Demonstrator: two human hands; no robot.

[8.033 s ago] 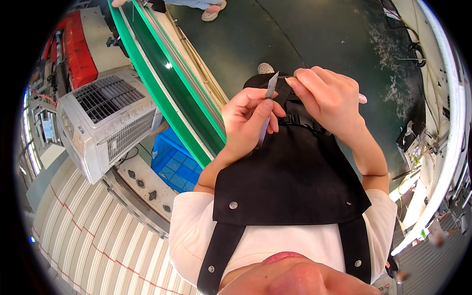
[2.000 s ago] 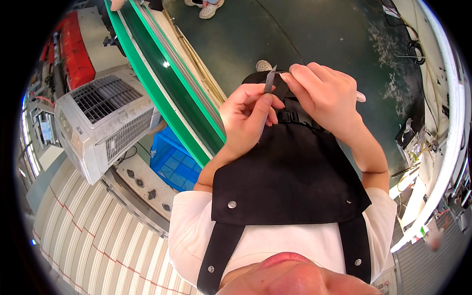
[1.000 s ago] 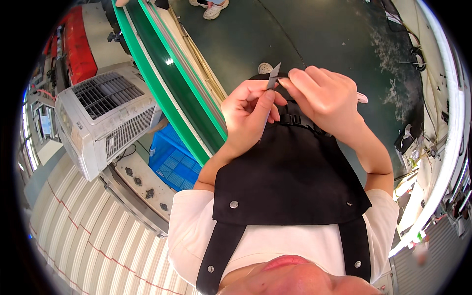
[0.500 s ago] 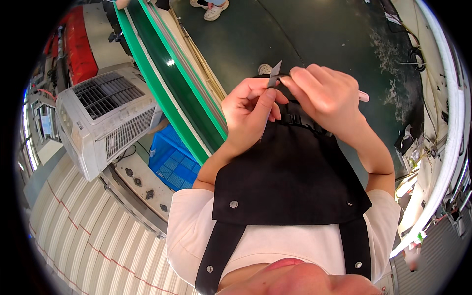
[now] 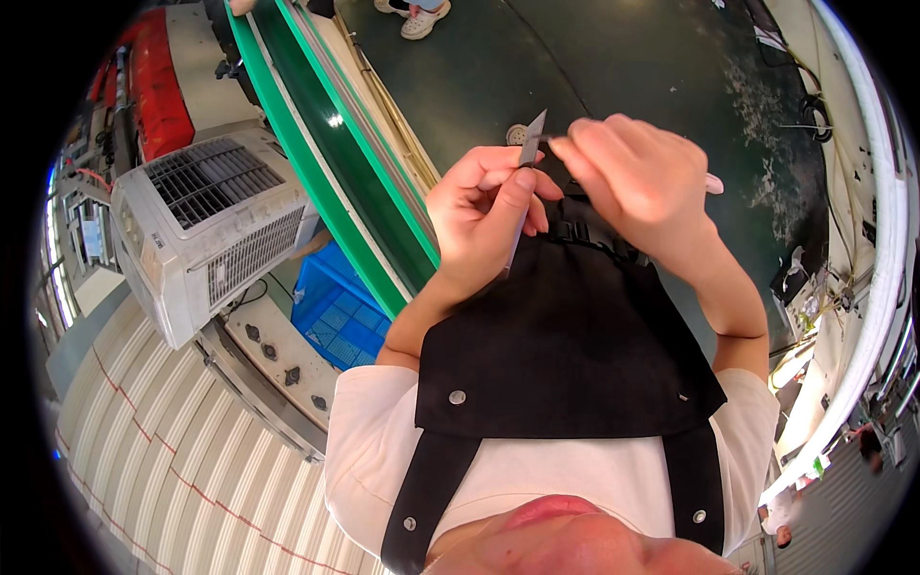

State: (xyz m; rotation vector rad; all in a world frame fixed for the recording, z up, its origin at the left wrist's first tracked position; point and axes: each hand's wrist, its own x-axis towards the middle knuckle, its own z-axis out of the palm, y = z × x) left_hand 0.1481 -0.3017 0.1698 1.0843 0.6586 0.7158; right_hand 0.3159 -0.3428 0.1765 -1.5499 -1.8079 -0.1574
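My left hand (image 5: 482,209) is closed, pinching a thin grey flat strip (image 5: 533,137) between thumb and fingers. The strip has a slanted, pointed tip like a blade and stands up past the thumb; its lower end runs down toward my black apron (image 5: 575,335). Just to the right, my right hand (image 5: 640,171) is closed with its fingertips close beside the strip. A small dark piece shows at those fingertips, too blurred to name. From behind the right hand sticks out a pale pink end (image 5: 714,183); whether it belongs to the same thing is hidden.
A green-edged conveyor (image 5: 359,192) runs along my left. Beyond it stand a white air cooler (image 5: 220,225) and a blue crate (image 5: 337,311). A person's shoe (image 5: 422,21) shows on the dark floor (image 5: 661,67) ahead. Cables and a white curved edge (image 5: 886,230) lie at right.
My right hand has shifted slightly up and right, its fingertips a little farther from the strip. The left hand has moved slightly up and left, still pinching the strip.
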